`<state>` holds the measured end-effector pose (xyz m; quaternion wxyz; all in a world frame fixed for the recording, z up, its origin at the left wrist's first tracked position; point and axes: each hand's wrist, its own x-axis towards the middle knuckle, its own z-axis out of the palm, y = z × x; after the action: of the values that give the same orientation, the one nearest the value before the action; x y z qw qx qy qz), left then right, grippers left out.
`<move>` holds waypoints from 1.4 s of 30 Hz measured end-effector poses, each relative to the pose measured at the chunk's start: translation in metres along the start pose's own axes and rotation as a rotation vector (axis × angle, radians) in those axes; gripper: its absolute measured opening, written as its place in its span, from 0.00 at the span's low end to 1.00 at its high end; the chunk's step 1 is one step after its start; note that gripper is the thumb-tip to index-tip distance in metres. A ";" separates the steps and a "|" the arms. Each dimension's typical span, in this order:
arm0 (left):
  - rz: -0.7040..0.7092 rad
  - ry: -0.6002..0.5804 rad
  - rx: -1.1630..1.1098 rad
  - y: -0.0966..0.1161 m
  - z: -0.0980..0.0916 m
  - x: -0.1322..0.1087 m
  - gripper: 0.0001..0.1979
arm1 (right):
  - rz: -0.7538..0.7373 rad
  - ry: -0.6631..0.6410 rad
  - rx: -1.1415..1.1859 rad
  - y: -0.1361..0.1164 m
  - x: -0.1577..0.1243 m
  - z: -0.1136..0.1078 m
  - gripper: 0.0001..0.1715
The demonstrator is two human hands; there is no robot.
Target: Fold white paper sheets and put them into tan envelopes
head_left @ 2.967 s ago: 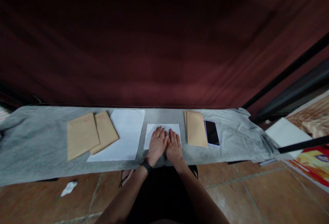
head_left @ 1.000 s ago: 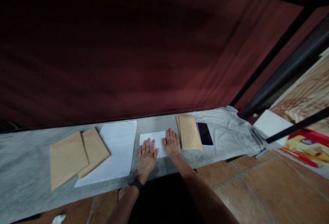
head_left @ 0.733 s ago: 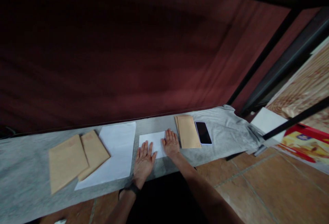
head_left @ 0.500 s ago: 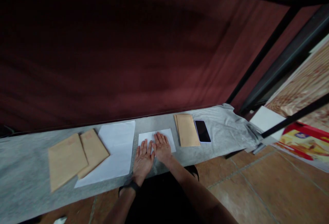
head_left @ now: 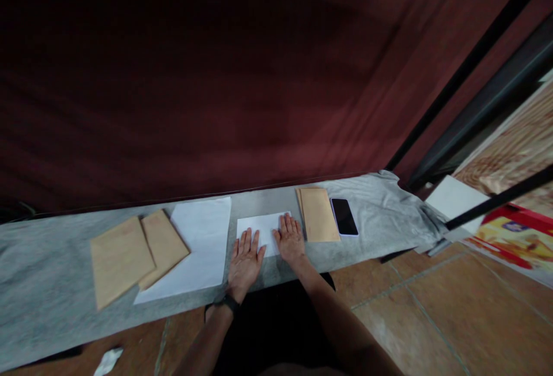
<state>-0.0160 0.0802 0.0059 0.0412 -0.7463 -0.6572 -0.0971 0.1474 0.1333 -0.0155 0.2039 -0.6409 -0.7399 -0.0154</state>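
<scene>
A small white sheet of paper (head_left: 264,225), which looks folded, lies flat on the grey cloth-covered table (head_left: 276,275) before me. My left hand (head_left: 245,259) rests on its left part with the fingers stretched out. On its right end lies my right hand (head_left: 290,240), flat too, thumb apart from the fingers. Bare paper shows between the two hands. Just right of my right hand are brown envelopes (head_left: 319,215), stacked slightly askew. To the left of my left hand a larger white sheet of paper (head_left: 207,243) lies flat.
Two brown envelopes (head_left: 121,261) overlap the large sheet's left side. A phone (head_left: 344,216) lies right of the envelope stack. Dark red fabric (head_left: 242,105) rises behind the table. Black metal bars (head_left: 458,82) and a red-yellow box (head_left: 518,238) stand at the right.
My hands have moved apart across the small paper, the right one sliding to its right end. The whole view has shifted slightly.
</scene>
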 end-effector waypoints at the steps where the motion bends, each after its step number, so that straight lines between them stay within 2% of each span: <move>1: -0.001 -0.001 -0.002 0.000 0.000 0.000 0.30 | 0.005 0.009 -0.005 0.002 0.000 0.000 0.34; 20: 0.035 0.058 -0.061 0.000 0.000 -0.001 0.30 | 0.047 -0.012 0.005 0.002 0.002 0.000 0.36; 26: 0.019 0.017 -0.016 -0.001 0.002 -0.001 0.30 | 0.077 -0.018 -0.003 0.000 0.001 -0.003 0.36; 33: 0.005 -0.022 0.034 0.002 -0.006 -0.001 0.31 | 0.102 -0.078 0.013 -0.003 0.004 -0.009 0.36; 38: 0.009 -0.030 0.061 0.001 -0.006 0.000 0.31 | 0.102 -0.047 0.048 -0.001 0.004 -0.007 0.36; 42: 0.007 -0.044 0.062 0.002 -0.006 0.000 0.31 | 0.097 -0.019 0.094 -0.013 -0.002 -0.007 0.34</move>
<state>-0.0146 0.0785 0.0114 0.0500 -0.7489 -0.6581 -0.0600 0.1372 0.1268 -0.0071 0.2274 -0.6660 -0.7096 0.0353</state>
